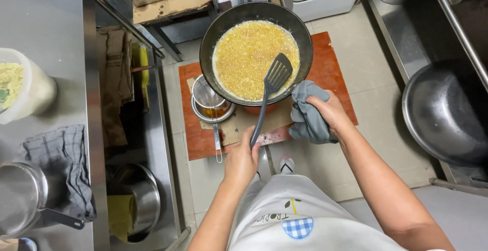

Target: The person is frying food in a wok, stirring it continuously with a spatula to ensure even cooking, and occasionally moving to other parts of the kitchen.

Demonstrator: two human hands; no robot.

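The left hand [242, 158] is closed around the handle of a dark slotted spatula [271, 91], whose blade rests at the near rim of a black wok [213, 37]. The right hand [329, 113] clamps a grey cloth [307, 119] against the wok's edge, holding it tilted over a metal strainer [207, 94] set in a small bowl on a red board [330, 63] on the floor. Amber liquid already sits in the bowl, yet the wok is still full of yellow, bubbly mixture, so most of the pouring seems left to do

pan handle [305, 110]: hidden from you under grey cloth | steel basin [447, 111]: cut by right edge | apron print [272, 216]: too blurred for you
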